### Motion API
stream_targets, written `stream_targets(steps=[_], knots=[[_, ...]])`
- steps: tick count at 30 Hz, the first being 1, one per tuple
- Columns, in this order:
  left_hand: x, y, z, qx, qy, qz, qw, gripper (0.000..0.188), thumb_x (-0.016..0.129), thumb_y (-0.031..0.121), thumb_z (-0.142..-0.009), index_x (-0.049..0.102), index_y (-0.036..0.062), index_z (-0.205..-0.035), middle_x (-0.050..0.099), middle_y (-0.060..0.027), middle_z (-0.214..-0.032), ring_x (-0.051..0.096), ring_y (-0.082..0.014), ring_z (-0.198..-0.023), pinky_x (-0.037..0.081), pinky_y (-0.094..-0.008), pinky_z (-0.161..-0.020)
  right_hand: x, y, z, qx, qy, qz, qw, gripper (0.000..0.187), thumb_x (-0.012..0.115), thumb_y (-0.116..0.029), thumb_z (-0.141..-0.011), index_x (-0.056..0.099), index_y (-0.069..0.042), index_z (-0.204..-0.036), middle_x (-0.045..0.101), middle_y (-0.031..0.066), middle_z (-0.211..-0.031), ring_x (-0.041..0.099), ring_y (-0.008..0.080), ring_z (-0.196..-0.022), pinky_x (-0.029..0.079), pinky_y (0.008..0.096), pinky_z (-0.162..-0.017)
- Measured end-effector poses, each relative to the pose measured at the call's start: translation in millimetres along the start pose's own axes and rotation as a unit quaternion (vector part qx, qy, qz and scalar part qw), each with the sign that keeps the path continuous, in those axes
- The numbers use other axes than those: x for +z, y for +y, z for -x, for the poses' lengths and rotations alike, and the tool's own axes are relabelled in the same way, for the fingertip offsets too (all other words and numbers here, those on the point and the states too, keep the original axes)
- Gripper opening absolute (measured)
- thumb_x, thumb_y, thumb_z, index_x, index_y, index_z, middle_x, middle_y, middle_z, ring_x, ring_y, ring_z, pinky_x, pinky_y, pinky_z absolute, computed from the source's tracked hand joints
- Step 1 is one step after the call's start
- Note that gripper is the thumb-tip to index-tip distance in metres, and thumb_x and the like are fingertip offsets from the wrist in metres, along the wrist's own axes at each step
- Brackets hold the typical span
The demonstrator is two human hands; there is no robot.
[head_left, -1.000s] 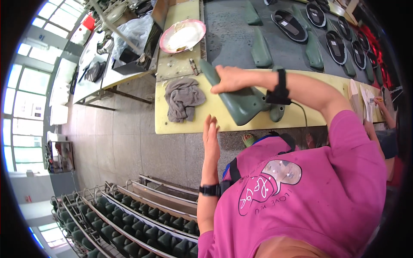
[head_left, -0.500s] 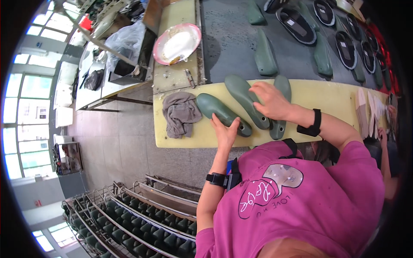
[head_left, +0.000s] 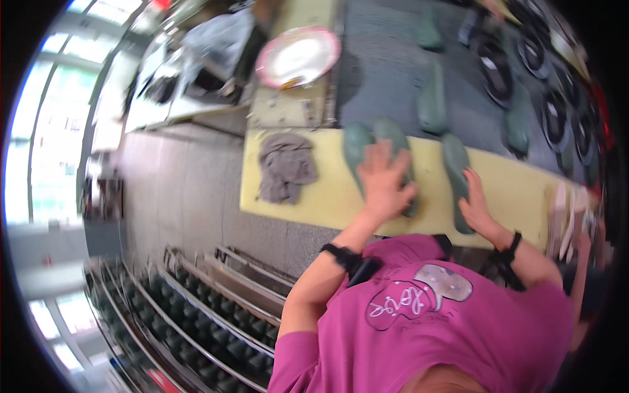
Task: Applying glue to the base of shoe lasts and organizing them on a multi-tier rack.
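Observation:
Three green shoe lasts lie on the yellow tabletop in front of me. Two are side by side: a left last [head_left: 355,145] and a middle last [head_left: 389,133]. My left hand [head_left: 385,182] rests over this pair with its fingers spread, hiding part of both; it is blurred by motion. To the right, apart from them, lies a third last [head_left: 455,164]. Along that last's right edge is my right hand [head_left: 479,208], thumb and fingers apart, the fingertips at its side and not wrapped round it.
A crumpled grey-brown cloth [head_left: 287,167] lies on the table's left end. Beyond is a pink-rimmed bowl [head_left: 298,57] of white stuff. The dark belt [head_left: 386,72] carries more lasts and black shoe uppers [head_left: 495,69]. A rack of dark lasts [head_left: 196,314] stands lower left; pale insole-like pieces [head_left: 563,219] lie right.
The left last now lies beside the middle one, under my left hand, which moved rightward. My right hand went from the middle last to the right one, which now lies apart. The view has shifted.

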State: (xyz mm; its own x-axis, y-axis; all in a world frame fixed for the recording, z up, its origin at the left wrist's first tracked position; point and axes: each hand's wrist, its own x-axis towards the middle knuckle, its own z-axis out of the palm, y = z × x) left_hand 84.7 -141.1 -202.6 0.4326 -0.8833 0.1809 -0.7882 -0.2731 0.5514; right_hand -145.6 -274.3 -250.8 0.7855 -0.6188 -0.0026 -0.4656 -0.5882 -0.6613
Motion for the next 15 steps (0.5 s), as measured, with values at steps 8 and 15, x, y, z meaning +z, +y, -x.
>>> stream_targets(steps=[8, 15], knots=[[30.4, -23.7, 19.6, 0.12, -0.098, -0.03, 0.987, 0.036, 0.067, 0.031, -0.062, 0.067, 0.0028, -0.086, 0.044, -0.0216, -0.119, 0.031, -0.039, -0.122, 0.028, -0.0529, -0.09, -23.9, 50.2, -31.4, -0.012, -0.026, 0.075, 0.997, 0.054, 0.045, -0.001, -0.078, 0.033, 0.004, -0.13, 0.03, 0.0242, -0.136, 0.026, 0.0347, -0.13, 0.017, 0.0403, -0.108], [-63.1, -66.5, 46.9, 0.052, 0.091, 0.032, 0.994, 0.046, 0.068, 0.023, -0.064, 0.055, 0.0035, -0.104, 0.038, -0.0236, -0.122, 0.035, -0.0383, -0.119, 0.035, -0.0494, -0.086, -15.4, -137.3, -111.1, 0.005, -0.271, -0.341, 0.9, 0.033, 0.05, -0.013, -0.087, 0.05, 0.003, -0.116, 0.058, 0.0134, -0.105, 0.06, 0.02, -0.093, 0.048, 0.0284, -0.076]])
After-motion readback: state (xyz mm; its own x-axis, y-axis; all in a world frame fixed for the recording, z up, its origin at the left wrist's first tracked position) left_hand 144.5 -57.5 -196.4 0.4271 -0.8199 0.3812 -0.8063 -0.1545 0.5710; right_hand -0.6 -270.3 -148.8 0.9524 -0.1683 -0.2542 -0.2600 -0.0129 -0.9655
